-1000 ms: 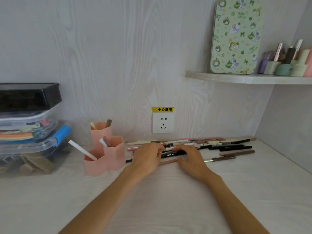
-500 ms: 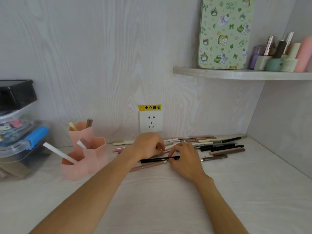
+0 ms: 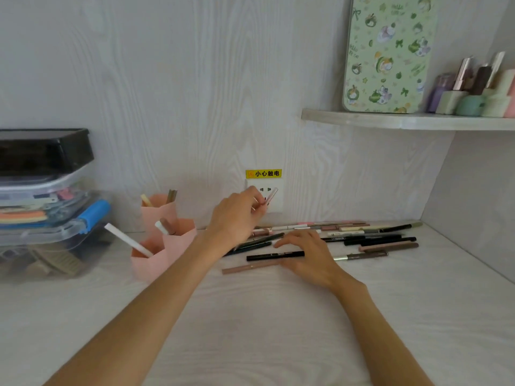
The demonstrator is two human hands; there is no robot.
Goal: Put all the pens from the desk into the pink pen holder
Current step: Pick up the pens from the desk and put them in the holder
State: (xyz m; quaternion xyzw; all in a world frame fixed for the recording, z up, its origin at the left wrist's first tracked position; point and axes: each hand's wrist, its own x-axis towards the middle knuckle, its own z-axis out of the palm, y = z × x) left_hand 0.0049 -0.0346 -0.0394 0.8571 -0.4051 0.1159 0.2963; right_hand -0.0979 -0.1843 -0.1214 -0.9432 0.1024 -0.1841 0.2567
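Above the desk (image 3: pixel 250 330), left hand (image 3: pixel 237 215) pinches a pale pen (image 3: pixel 271 196); right hand (image 3: pixel 309 254) lies flat on pens.

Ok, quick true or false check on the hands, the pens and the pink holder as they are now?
1. The left hand pinches a pen raised off the desk. True.
2. The right hand is lifted clear of the pens. False: it rests flat on the pens on the desk.
3. The pink pen holder is empty. False: several pens already stand in it.
4. The holder stands left of the loose pens. True.
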